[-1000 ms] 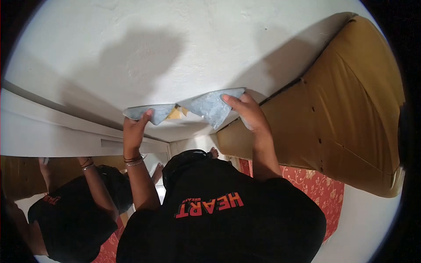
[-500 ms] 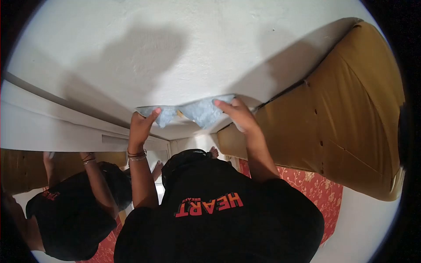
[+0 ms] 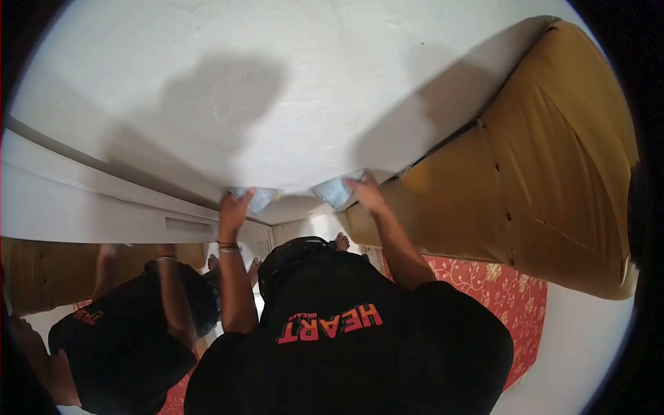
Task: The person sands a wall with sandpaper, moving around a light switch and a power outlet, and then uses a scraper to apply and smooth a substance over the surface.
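Observation:
Two light blue, crumpled-looking pieces of thin sheet, paper or plastic, are held in front of me, with a gap between them. My left hand (image 3: 235,207), with bands round its wrist, pinches the left piece (image 3: 263,200) near its outer end, thumb on top. A small yellowish bit shows at that piece's inner end. My right hand (image 3: 368,194) grips the right piece (image 3: 333,191) at its outer side. The fingers beneath both pieces are hidden, and the right hand is slightly blurred.
A white wall (image 3: 311,90) stands ahead. To the right is a mustard-coloured padded piece of furniture (image 3: 553,159) above red floral fabric (image 3: 484,287). On the left, a mirror (image 3: 48,277) under a white ledge (image 3: 90,207) reflects me. A bare foot (image 3: 342,241) shows below.
The blue sheet met in the middle before; now its two parts are apart. Both hands have moved lower in the view, the left one also a little to the right.

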A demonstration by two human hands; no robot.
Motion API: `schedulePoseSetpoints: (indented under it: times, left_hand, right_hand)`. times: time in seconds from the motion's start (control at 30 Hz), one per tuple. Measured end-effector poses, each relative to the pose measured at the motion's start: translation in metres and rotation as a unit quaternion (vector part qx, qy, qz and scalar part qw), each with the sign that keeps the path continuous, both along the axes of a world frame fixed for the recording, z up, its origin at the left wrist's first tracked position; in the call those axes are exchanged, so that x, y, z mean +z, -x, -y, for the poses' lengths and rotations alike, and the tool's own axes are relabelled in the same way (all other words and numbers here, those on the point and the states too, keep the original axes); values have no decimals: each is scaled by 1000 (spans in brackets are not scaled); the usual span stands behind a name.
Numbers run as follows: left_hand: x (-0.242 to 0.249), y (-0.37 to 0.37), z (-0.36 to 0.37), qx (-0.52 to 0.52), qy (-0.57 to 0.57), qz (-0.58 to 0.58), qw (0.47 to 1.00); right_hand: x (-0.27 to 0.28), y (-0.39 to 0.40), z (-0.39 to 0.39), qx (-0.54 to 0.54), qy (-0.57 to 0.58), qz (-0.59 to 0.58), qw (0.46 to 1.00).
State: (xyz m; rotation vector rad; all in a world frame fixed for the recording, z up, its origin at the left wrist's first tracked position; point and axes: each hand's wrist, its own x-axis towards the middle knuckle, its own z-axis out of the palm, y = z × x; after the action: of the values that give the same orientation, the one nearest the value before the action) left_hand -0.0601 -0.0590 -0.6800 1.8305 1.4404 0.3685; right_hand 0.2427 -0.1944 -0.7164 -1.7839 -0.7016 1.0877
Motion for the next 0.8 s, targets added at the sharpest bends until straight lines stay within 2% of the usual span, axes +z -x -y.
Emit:
schedulePoseSetpoints:
  times: [0.07, 0.1, 0.13, 0.17, 0.2, 0.27, 0.33, 0.37, 0.4, 0.43, 0.47, 0.5, 0.53, 0.57, 0.6, 0.63, 0.67, 0.7, 0.73, 0.8]
  left_hand:
    - [79, -13, 1, -62, -66, 160, 983]
    - [119, -21, 11, -45, -61, 220, 973]
    - [149, -27, 19, -29, -57, 279, 958]
    - [165, -30, 19, -27, -56, 279, 958]
    - [177, -32, 17, -23, -72, 307, 949]
    - [180, -32, 17, -21, -89, 336, 937]
    - [170, -33, 16, -2, -20, 366, 930]
    - [150, -33, 15, -4, -21, 369, 929]
    - [121, -32, 13, -25, -33, 309, 950]
    - [104, -27, 15, -46, -44, 246, 967]
    - [103, -21, 18, -48, -42, 248, 967]
    - [104, -15, 20, -19, -70, 232, 970]
    - [107, -13, 21, 11, -98, 216, 971]
    - [128, -9, 23, 94, -284, 114, 947]
    - [155, -8, 26, 169, -321, 213, 907]
    - [181, -8, 31, 242, -353, 309, 850]
    - [207, -13, 38, 262, -377, 372, 807]
    - [225, -21, 46, 281, -398, 433, 758]
    - [233, -29, 51, 279, -397, 434, 759]
    - [242, -47, 53, 214, -453, 207, 840]
  right_hand:
    - [88, 3, -2, 5, -82, 20, 996]
    - [136, 9, -1, 2, -105, 25, 994]
    - [168, 13, -2, -14, -186, -34, 982]
    - [189, 17, -1, -32, -263, -93, 960]
    - [200, 17, -1, -33, -260, -93, 960]
    - [215, 7, -6, 49, -258, -81, 962]
    - [190, 8, -9, 51, -258, -99, 960]
    - [178, 18, -9, 39, -228, -48, 972]
    - [163, 23, -8, 27, -195, 3, 980]
    - [137, 22, -3, 26, -193, 4, 981]
    - [109, 17, 0, 28, -149, 115, 982]
    - [98, 11, 2, 30, -106, 228, 967]
    - [119, 9, 8, 28, -108, 233, 966]
    - [154, 13, 19, -74, -28, 299, 951]
    - [183, 17, 28, -174, 55, 358, 916]
    - [199, 21, 32, -236, -140, 338, 900]
    - [212, 23, 34, -288, -329, 305, 846]
    - [228, 21, 32, -280, -345, 429, 787]
    - [238, 18, 26, -265, -354, 544, 713]
    - [240, 13, 1, -178, -436, 615, 632]
